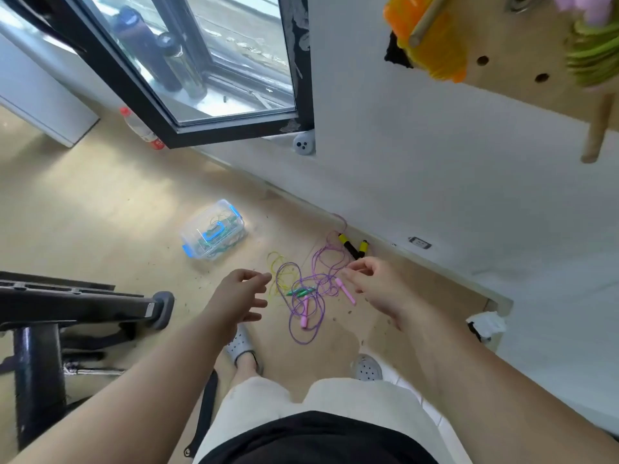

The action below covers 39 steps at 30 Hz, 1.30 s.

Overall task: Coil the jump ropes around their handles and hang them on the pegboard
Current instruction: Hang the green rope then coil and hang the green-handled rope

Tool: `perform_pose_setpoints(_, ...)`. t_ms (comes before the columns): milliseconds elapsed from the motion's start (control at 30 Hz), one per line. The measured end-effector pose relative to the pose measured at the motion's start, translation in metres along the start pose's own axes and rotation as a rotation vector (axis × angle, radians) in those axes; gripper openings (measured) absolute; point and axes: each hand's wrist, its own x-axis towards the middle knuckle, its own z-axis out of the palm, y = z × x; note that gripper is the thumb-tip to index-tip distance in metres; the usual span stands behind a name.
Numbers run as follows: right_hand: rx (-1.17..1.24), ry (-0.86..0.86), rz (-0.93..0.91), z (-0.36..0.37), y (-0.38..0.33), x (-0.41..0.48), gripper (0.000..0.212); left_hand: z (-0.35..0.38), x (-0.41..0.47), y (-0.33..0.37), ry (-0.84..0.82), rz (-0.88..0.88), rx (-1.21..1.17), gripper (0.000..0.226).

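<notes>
A tangle of jump ropes lies on the wooden floor by the wall. The purple rope [303, 316] has pink handles [346, 291], a yellow rope [278, 272] has green handles [301, 291], and yellow-and-black handles [351, 247] lie near the skirting. My left hand [239, 296] hovers above the floor left of the tangle, fingers spread and empty. On the right of the tangle, my right hand [368, 283] hangs with fingers loosely bent and holds nothing. The wooden pegboard [522, 45] is on the wall at the top right, with an orange coil [432, 38] and a green coil [593, 58] on its pegs.
A clear plastic box [214, 234] with blue clasps sits on the floor left of the ropes. A black chair base [83, 306] stands at the left. An open window [201, 61] and a plastic bottle [142, 128] are farther back. My feet in grey clogs [241, 344] stand below the tangle.
</notes>
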Motion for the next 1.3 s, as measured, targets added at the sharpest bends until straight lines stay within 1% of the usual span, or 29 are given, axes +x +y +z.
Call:
perform_pose_setpoints(133, -0.001, 0.037, 0.074, 0.054, -0.007, 0.041, 0.022, -0.039, 0.063, -0.014, -0.034, -0.049, 0.031, 0.026)
perform_pose_setpoints(233, 0.012, 0.066, 0.161, 0.099, -0.01, 0.068, 0.022, -0.07, 0.111, -0.018, -0.028, -0.051, 0.037, 0.023)
perform_pose_setpoints(333, -0.009, 0.058, 0.227, 0.14, -0.006, 0.102, 0.012, -0.089, 0.161, -0.022, -0.047, -0.054, 0.049, 0.02)
perform_pose_setpoints(433, -0.094, -0.006, 0.267, 0.172, -0.003, 0.144, 0.016, -0.093, 0.218, -0.035, -0.085, -0.077, 0.099, 0.022)
perform_pose_setpoints(500, -0.123, -0.021, 0.256, 0.188, 0.008, 0.176, 0.023, -0.089, 0.259, -0.05, -0.105, -0.092, 0.138, 0.024)
perform_pose_setpoints(567, -0.159, -0.024, 0.241, 0.201, 0.027, 0.215, 0.027, -0.079, 0.304, -0.07, -0.11, -0.097, 0.172, 0.025)
perform_pose_setpoints(700, -0.191, -0.004, 0.267, 0.23, 0.097, 0.305, 0.036, -0.048, 0.402, -0.127, -0.109, -0.097, 0.312, 0.03)
perform_pose_setpoints(733, -0.204, -0.008, 0.272, 0.238, 0.116, 0.326, 0.036, -0.041, 0.427, -0.143, -0.108, -0.078, 0.384, 0.033)
perform_pose_setpoints(833, -0.259, -0.043, 0.279, 0.264, 0.169, 0.388, 0.04, -0.026, 0.496, -0.183, -0.148, 0.02, 0.699, 0.046)
perform_pose_setpoints(900, -0.302, -0.065, 0.268, 0.279, 0.198, 0.427, 0.042, -0.016, 0.538, -0.205, -0.179, 0.053, 0.832, 0.053)
perform_pose_setpoints(1033, -0.308, -0.079, 0.242, 0.308, 0.241, 0.5, 0.04, 0.003, 0.614, -0.238, -0.184, 0.042, 0.863, 0.053)
perform_pose_setpoints(1100, -0.338, -0.085, 0.227, 0.32, 0.258, 0.533, 0.041, 0.014, 0.648, -0.25, -0.176, 0.065, 0.872, 0.056)
perform_pose_setpoints(1200, -0.395, -0.092, 0.211, 0.334, 0.282, 0.572, 0.04, 0.031, 0.686, -0.265, -0.163, 0.174, 0.943, 0.064)
perform_pose_setpoints(1300, -0.429, -0.1, 0.216, 0.344, 0.305, 0.597, 0.041, 0.042, 0.71, -0.283, -0.217, 0.312, 1.167, 0.066)
